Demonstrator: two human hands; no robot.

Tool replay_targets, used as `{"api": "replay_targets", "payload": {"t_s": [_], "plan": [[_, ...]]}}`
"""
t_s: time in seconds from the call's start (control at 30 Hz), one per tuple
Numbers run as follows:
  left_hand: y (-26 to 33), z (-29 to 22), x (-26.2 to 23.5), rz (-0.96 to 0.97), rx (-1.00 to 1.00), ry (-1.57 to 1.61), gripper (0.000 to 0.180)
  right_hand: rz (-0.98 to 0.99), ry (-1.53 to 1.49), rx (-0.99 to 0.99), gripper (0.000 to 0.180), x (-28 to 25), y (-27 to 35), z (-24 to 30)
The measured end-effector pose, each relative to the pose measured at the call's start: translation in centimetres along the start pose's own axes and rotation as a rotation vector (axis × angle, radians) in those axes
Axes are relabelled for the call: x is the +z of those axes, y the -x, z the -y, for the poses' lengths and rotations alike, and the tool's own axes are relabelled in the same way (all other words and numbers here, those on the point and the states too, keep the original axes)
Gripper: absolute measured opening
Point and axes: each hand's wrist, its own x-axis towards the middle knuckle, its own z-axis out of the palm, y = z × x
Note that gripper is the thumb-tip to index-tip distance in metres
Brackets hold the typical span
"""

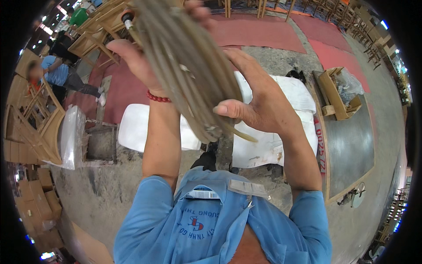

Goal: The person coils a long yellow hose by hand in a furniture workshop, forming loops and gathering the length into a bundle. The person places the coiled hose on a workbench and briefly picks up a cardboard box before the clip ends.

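A thick coil of grey-brown, see-through hose (184, 66) is held up in front of me, blurred in places by motion. At its upper left shows a dark and orange end fitting (128, 18). My left hand (143, 64), with a red bead bracelet (158, 97) at the wrist, is closed round the coil from the left, its thumb sticking out. Blurred fingertips show past the coil's top edge. My right hand (268, 99) grips the coil's right side, thumb in front and the other fingers partly hidden behind. A loose hose end (245, 135) pokes out below the right thumb.
White padded covers (136, 127) lie below the coil. To the right, a grey-topped board (351, 149) bears a wooden box (336, 94) with plastic wrap. Wooden chair frames (37, 119) and cartons (37, 202) stand left. A person in blue (57, 72) works farther off.
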Motion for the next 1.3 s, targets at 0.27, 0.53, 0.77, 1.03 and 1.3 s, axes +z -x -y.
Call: {"api": "replay_targets", "payload": {"t_s": [0.27, 0.53, 0.77, 1.03, 1.3], "plan": [[-0.3, -8.4, -8.6, 0.239, 0.069, 0.205, 0.083, 0.013, -0.172, 0.815, 0.073, 2.8, 9.4, -15.3], [-9.6, -9.5, -18.2, -0.117, 0.339, 0.148, 0.068, 0.282, 0.422, 1.606, 0.096, 7.5, 19.3, -26.8], [-16.7, -4.2, -25.2, -0.012, -0.151, 0.083, 0.056, 0.267, 0.505, 1.650, 0.101, 8.6, 19.3, -26.2], [-16.7, 1.6, -31.5, -0.194, -0.727, -0.154, 0.063, 0.173, 0.482, 1.660, 0.102, 8.8, 19.0, -26.3], [-16.7, 11.4, -46.4, -0.296, -0.985, 0.195, 0.077, 0.084, 0.424, 1.771, 0.107, 9.0, 17.8, -28.3]]}}
